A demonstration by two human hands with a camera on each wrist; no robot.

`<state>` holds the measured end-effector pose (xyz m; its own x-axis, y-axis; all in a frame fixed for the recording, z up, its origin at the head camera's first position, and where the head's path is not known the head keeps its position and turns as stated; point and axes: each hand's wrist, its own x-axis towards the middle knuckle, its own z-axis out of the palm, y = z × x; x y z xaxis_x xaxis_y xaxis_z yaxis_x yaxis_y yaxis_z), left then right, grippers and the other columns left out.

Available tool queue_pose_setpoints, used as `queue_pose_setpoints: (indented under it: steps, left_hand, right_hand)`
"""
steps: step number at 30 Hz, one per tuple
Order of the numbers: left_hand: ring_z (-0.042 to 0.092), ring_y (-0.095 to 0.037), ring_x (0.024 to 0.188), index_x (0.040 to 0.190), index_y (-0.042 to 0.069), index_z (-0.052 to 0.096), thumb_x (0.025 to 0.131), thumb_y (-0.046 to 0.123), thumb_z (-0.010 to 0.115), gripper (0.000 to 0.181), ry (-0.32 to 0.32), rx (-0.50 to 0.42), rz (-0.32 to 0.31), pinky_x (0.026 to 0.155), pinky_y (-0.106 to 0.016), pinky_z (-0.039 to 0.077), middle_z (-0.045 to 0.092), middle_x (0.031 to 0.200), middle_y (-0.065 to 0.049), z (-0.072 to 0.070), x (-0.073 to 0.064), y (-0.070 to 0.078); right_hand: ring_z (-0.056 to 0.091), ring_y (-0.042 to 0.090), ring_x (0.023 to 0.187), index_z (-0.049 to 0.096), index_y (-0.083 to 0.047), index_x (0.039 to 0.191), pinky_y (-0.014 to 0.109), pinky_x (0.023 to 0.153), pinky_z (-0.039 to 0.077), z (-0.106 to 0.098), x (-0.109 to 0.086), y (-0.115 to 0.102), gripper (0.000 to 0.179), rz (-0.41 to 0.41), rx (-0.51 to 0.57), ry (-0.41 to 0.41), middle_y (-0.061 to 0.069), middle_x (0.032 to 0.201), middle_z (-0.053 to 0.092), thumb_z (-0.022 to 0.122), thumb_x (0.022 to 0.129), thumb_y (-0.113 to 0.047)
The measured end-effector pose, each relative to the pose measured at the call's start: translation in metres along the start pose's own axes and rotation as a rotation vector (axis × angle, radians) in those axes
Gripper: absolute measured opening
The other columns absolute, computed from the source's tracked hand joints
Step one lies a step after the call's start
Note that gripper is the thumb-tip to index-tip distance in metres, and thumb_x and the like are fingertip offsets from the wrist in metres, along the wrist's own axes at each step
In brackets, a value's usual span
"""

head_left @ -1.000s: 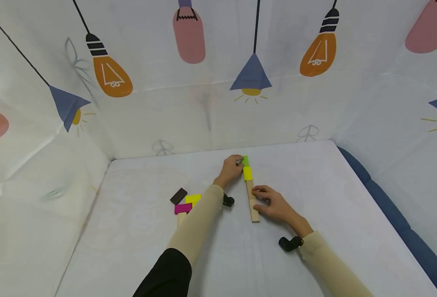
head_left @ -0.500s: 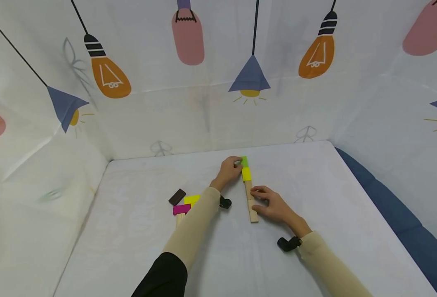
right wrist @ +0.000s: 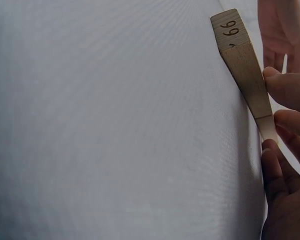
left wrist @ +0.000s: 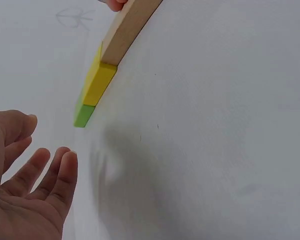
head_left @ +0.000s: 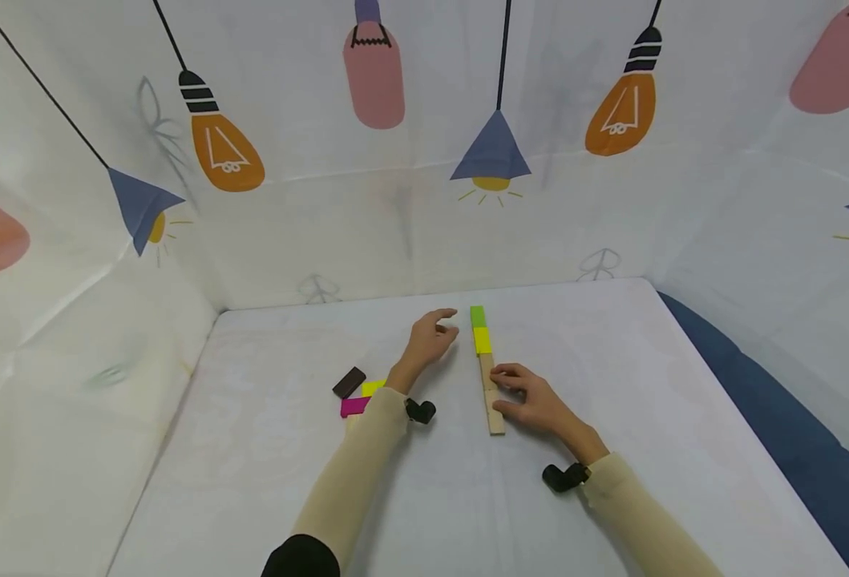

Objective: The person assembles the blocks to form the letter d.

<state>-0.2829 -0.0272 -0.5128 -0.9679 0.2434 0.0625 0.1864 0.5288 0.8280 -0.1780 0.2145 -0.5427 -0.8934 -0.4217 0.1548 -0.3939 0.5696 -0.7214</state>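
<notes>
White worktop (head_left: 251, 489), mid-frame: left fingers (left wrist: 66, 180) spread near green oblong block (head_left: 478, 316) and yellow block (head_left: 483, 340); right fingers (right wrist: 273, 172) parted, touching plain wooden blocks (head_left: 487, 386). Risk: misalignment from sideways nudge.

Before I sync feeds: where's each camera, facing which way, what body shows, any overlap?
Head: worn on head, facing forward-down at table; left hand, right hand, sleeves show.
Left wrist: worn there, facing green block; left hand, right fingertips show.
Right wrist: worn there, facing near plain block; right hand shows, apparently left too.
Head and left wrist share green block and adjoining yellow block.
</notes>
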Motion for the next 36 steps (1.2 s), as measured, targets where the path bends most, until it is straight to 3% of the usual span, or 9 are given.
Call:
queue_pose_setpoints:
  steps: [8,21,28,36]
  left_hand:
    - [0.067,-0.028,0.113,0.145,0.011,0.057,0.099,0.021,0.068,0.049,0.023,0.02,0.075,0.09,-0.039,0.059,0.059,0.143,-0.014,-0.019,-0.032,-0.007]
    - [0.056,-0.038,0.128,0.15,0.008,0.052,0.093,0.026,0.076,0.064,-0.047,0.066,0.147,0.098,-0.049,0.055,0.055,0.149,-0.013,-0.037,-0.083,-0.013]
    - [0.053,-0.037,0.132,0.146,0.007,0.056,0.09,0.026,0.079,0.064,0.029,0.082,0.174,0.096,-0.052,0.054,0.059,0.145,-0.013,-0.049,-0.107,-0.024]
    - [0.049,-0.04,0.137,0.145,0.006,0.057,0.088,0.027,0.081,0.065,0.098,0.142,0.165,0.111,-0.061,0.041,0.058,0.146,-0.014,-0.077,-0.129,-0.048]
  right_hand:
    - [0.054,0.043,0.134,0.066,0.001,0.134,0.061,0.106,0.047,0.002,-0.002,-0.001,0.049,-0.018,-0.017,0.031,0.017,0.141,0.06,0.079,0.091,-0.018]
    - [0.052,0.04,0.137,0.065,-0.002,0.136,0.059,0.109,0.045,0.004,-0.003,-0.002,0.051,0.025,0.009,0.007,0.015,0.144,0.058,0.079,0.09,-0.021]
    - [0.052,0.039,0.137,0.065,-0.002,0.136,0.059,0.109,0.045,0.005,-0.002,-0.003,0.052,0.021,0.01,0.004,0.015,0.144,0.058,0.079,0.09,-0.021]
    - [0.053,0.041,0.135,0.067,0.0,0.134,0.06,0.108,0.046,0.005,-0.003,-0.003,0.05,0.011,-0.002,0.023,0.016,0.142,0.059,0.079,0.09,-0.018]
